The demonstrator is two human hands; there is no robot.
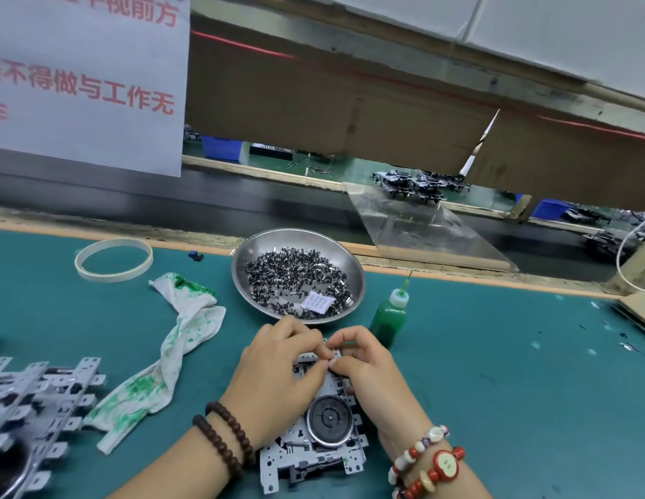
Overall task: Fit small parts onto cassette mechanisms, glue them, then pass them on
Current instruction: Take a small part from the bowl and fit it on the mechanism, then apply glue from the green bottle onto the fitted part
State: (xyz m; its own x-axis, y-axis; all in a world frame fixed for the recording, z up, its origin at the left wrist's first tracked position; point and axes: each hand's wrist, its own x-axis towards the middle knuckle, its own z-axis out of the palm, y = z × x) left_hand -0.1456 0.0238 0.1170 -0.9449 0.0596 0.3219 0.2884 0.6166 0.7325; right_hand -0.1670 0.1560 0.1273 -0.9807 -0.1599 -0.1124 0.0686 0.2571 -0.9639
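Observation:
A grey metal cassette mechanism [315, 450] with a black flywheel lies on the green mat in front of me. My left hand [278, 372] and my right hand [364, 365] meet over its far end, fingertips pinched together on a small part that the fingers mostly hide. Behind the hands stands a steel bowl [263, 246] with several small black and silver parts and a white sachet. A green glue bottle [389, 315] with a needle tip stands upright just right of the bowl.
A stack of metal mechanisms [36, 401] lies at the left edge. A white cloth stained green [170, 358] and a ring of tape [114, 259] lie left of the bowl. Beyond the mat's edge runs a dark conveyor belt [242, 207] with a clear plastic ramp [422, 225].

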